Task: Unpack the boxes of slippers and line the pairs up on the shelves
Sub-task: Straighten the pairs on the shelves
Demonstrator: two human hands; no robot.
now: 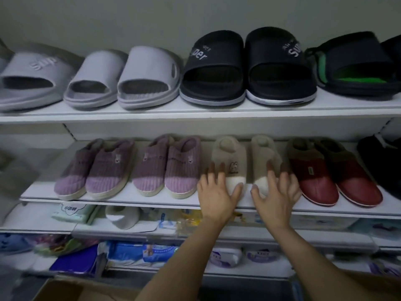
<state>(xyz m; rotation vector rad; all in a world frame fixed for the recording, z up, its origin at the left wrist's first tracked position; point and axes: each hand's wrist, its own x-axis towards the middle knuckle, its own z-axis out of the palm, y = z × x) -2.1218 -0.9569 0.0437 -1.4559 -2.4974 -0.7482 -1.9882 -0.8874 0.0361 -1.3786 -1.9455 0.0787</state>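
Head view: beige fuzzy slippers [230, 161], white toes, side by side.

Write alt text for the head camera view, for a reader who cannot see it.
Two bare hands, left hand and right hand, rest open on a pair of beige plush slippers on the middle shelf, between two purple corduroy pairs and a red pair. Above stand grey slides and black slides; a cardboard box sits below.

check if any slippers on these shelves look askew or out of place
On the top shelf, the green-lined slipper at far right lies tilted and twisted, unlike the squared black pair beside it. The beige pair under both hands sits fairly straight.
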